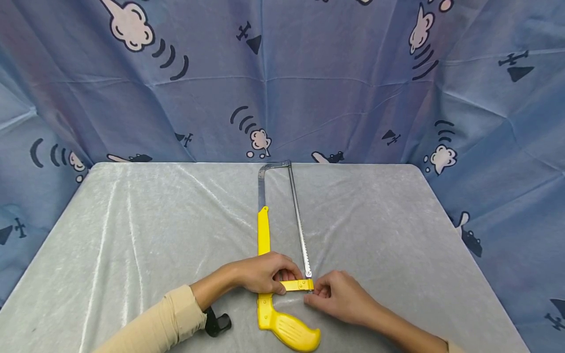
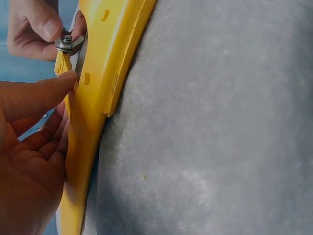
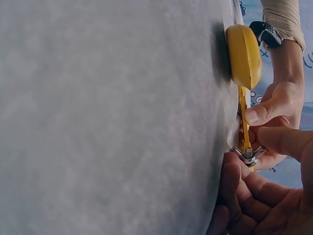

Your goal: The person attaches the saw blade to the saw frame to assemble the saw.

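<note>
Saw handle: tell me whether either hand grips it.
No, the handle shows bare, with the left hand pinching the yellow bar and the right hand at the wing nut.

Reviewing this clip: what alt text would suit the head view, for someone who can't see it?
A person's left grip holds the yellow crosspiece of a hacksaw, while the right grip is curled at the crosspiece's outer end, near the blade. The hacksaw is on a grey table, handle toward the viewer; a blue patterned cloth hangs behind.
</note>
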A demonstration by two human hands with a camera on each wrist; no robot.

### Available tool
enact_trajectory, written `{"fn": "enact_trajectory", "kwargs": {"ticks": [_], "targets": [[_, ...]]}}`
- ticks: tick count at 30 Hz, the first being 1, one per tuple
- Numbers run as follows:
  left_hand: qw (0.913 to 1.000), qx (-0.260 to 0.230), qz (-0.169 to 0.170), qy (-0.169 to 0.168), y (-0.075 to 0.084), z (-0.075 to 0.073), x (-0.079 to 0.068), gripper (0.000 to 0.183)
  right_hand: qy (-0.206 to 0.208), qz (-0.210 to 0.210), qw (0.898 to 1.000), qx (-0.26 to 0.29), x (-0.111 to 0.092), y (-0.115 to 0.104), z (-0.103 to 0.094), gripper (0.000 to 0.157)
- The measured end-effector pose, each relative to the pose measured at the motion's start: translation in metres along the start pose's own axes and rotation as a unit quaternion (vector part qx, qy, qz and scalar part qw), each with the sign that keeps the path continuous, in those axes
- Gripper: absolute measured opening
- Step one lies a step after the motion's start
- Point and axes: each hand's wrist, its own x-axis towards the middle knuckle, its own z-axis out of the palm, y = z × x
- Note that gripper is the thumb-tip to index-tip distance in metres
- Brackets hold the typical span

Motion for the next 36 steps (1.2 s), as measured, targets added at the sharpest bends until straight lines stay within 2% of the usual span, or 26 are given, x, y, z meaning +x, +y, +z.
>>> {"fn": "enact_trajectory", "kwargs": {"ticks": [6,15,20,28,36], "targets": [[1.0,0.001,-0.001,0.001,0.0,0.0,0.0,0.036,-0.01,-0.011,1.0,0.007,0.001,0.0,-0.002,0.034],[1.0,-0.002,-0.004,0.002,0.0,0.001,0.0,0.035,-0.052,-0.007,0.998,0.027,0.001,0.002,-0.01,0.016],[1.0,-0.004,-0.005,0.001,0.0,0.001,0.001,0.035,-0.049,-0.015,0.999,0.016,0.001,0.004,-0.013,0.012],[1.0,-0.003,-0.006,0.002,0.0,0.001,0.0,0.035,-0.042,-0.006,0.999,0.012,0.001,0.005,-0.013,0.017],[1.0,-0.005,-0.006,0.002,0.0,0.001,0.0,0.035,-0.051,-0.003,0.999,0.002,0.002,0.004,-0.009,0.011]]}}
